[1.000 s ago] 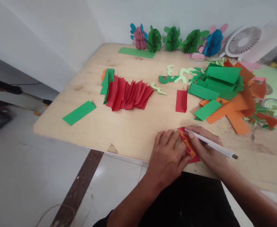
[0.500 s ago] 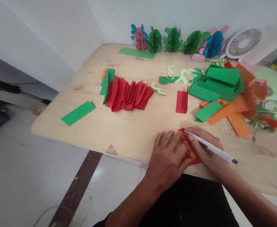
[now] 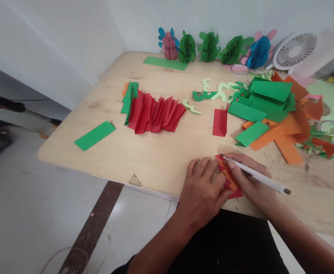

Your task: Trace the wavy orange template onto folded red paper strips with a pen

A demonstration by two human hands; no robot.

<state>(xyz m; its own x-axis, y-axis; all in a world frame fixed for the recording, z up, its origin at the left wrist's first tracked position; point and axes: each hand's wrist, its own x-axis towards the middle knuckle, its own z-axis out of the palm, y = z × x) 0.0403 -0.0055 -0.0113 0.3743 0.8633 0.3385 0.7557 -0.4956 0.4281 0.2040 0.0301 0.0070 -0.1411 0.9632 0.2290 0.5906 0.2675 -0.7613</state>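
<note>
My right hand (image 3: pixel 255 180) is closed round a white pen (image 3: pixel 265 180), whose dark tip meets the upper edge of an orange paper shape (image 3: pixel 233 183). That shape has a wavy edge and lies on a red paper piece (image 3: pixel 236 194) at the table's front edge. My left hand (image 3: pixel 202 186) rests over the left part of both papers, fingers spread and pressing down, hiding much of them. Just beyond my hands stands a folded red paper (image 3: pixel 220 122). Farther left is a row of folded red papers (image 3: pixel 155 114).
Green folded papers (image 3: pixel 269 93) and orange papers (image 3: pixel 289 146) are heaped at the right. Pale green cutouts (image 3: pixel 221 91) lie mid-table. Several paper figures (image 3: pixel 209 47) stand along the wall by a white fan (image 3: pixel 295 51). A green strip (image 3: pixel 95 136) lies at the left.
The pen has tilted very slightly, its rear end shifting a little right and up. My left hand stays in place on the papers.
</note>
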